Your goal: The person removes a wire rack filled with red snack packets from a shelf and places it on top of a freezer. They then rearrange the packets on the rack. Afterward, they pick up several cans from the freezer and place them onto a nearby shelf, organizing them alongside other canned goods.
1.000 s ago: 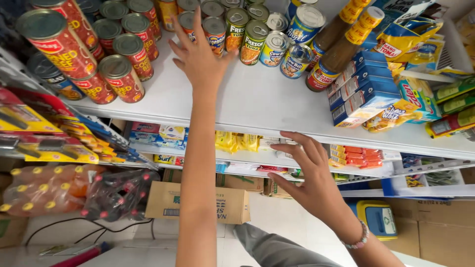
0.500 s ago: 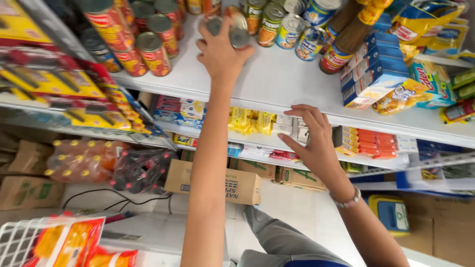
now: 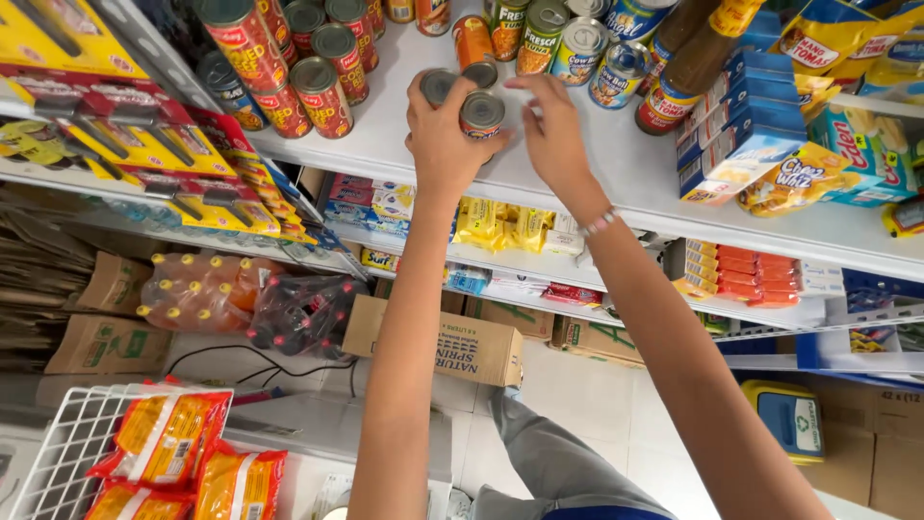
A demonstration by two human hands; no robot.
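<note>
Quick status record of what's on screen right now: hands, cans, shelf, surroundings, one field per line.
Left hand: left hand wraps around small cans standing on the shelf
Right hand: right hand beside the same cans, fingers spread over them, bracelet on the wrist
Shelf: white shelf, bare patch in front of the hands
Left of hands: red tall cans in rows
Behind hands: mixed cans upright
Right of hands: brown bottles, blue boxes
Below: cardboard box on the floor, white wire basket with orange packets

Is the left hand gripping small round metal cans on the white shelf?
Yes, the left hand wraps around small round metal cans above the white shelf.
</note>
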